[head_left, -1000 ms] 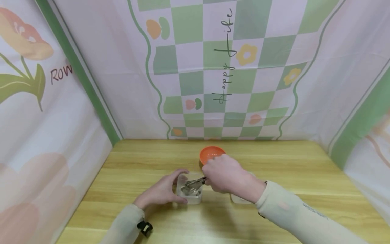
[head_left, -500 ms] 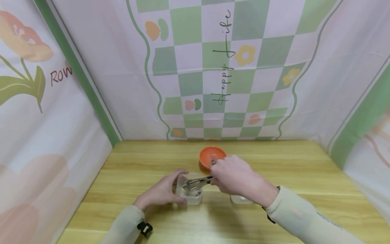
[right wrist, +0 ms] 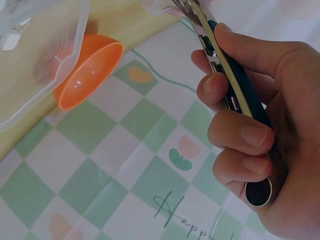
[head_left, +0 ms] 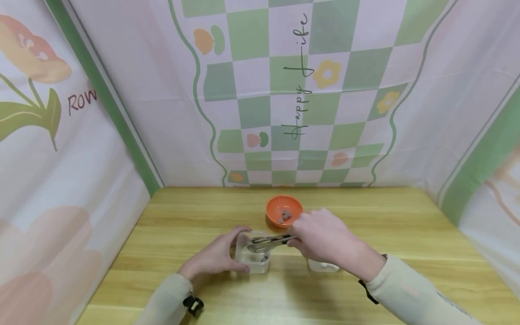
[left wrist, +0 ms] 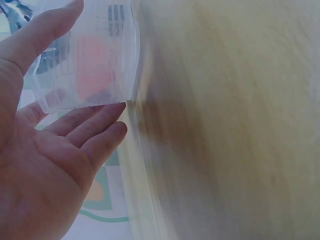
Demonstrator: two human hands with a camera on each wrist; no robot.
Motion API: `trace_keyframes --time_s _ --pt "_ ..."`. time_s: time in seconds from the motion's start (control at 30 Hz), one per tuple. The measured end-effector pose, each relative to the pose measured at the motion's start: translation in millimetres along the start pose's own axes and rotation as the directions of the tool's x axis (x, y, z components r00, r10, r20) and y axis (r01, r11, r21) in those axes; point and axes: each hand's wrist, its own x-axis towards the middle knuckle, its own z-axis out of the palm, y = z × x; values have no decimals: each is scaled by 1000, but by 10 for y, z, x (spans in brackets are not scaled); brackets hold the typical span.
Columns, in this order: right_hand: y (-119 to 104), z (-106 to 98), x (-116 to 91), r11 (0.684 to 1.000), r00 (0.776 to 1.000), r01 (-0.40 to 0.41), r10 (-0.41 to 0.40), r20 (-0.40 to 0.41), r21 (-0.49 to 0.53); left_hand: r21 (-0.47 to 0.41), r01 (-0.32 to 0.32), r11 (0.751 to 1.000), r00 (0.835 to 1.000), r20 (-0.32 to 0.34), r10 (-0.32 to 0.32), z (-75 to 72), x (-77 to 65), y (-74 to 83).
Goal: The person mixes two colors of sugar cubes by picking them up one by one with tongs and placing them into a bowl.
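Note:
A small clear plastic container [head_left: 260, 268] stands on the table, with a few dark bits inside. My left hand [head_left: 215, 253] holds it between the thumb on the near side and fingers on the far side. My right hand [head_left: 325, 237] grips metal tongs [head_left: 270, 243] by their dark handle [right wrist: 245, 90], fingers curled round it. The tong tips overlap the container's opening in the head view. Beyond the hands sits an orange bowl [head_left: 271, 205] with several small grey-brown pieces [head_left: 285, 215] in it.
A second clear container [head_left: 314, 267] with white pieces stands under the right forearm, partly hidden by it. The wooden table [head_left: 195, 203] ends at a printed checkered cloth [head_left: 284, 108] behind, with cloth walls on both sides.
My right hand has shifted to the right, drawing the tongs slightly the same way over the container. The bowl's contents have come into view. My left hand stays in place.

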Motion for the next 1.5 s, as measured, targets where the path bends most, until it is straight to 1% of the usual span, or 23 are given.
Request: trace_keyframes --time_s 0.23,0.43,0.9,1.07,1.17,1.5 --pt "27 -18 -50 1000 1000 -11 11 -11 3 -3 -1 1000 1000 2 1 -4 2 5" --pt "33 -35 -92 999 999 -35 35 -1 14 -8 2 1000 1000 9 -2 -7 4 12" --pt "112 -51 -230 992 996 -93 92 15 91 -12 6 1000 1000 14 -6 -13 8 22" --pt "149 -66 -263 988 995 -102 101 11 113 -11 15 1000 1000 14 -14 -17 5 33" --pt "167 -83 -278 987 994 -111 112 -2 115 -10 18 1000 1000 13 -18 -15 6 27" --pt "283 -123 -313 980 985 -170 171 0 107 -2 -5 1000 1000 13 5 -2 16 1"
